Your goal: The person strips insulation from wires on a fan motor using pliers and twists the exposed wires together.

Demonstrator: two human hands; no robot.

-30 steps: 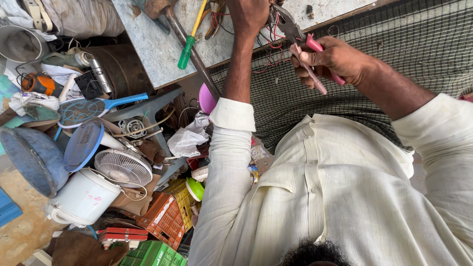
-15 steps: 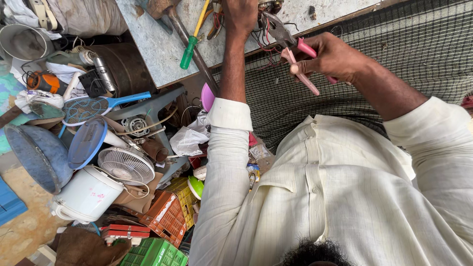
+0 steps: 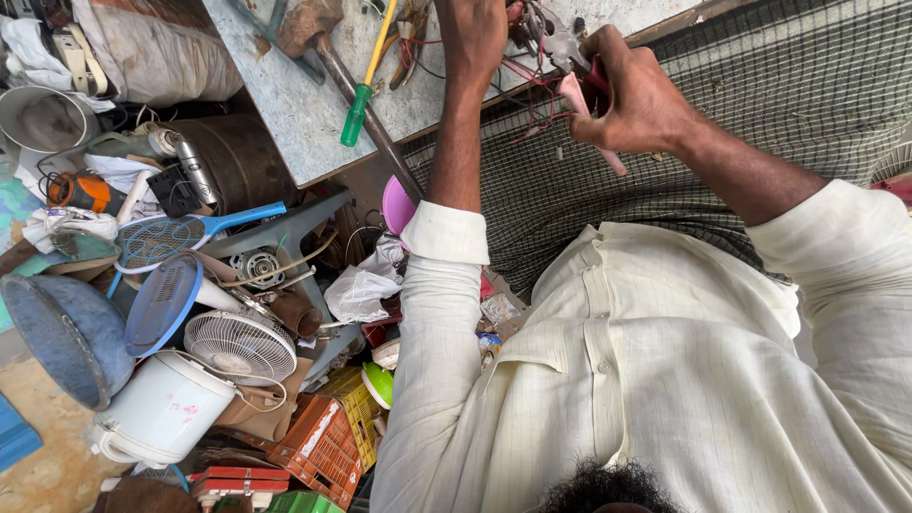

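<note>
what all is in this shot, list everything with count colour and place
pliers: one, pink handles, gripped in right hand over the table edge
wires: a tangle, red, under both hands
screwdriver: one, yellow shaft, green handle, on the table
hammer: one, rusty brown, beside the screwdriver
table: one, grey, top of view
small fan: one, white, in the floor clutter
racket swatter: one, blue, above the fan
cooker pot: one, white, lower left
crates: orange and yellow, bottom centre
left hand: at the wires
right hand: closed round the pliers
</note>
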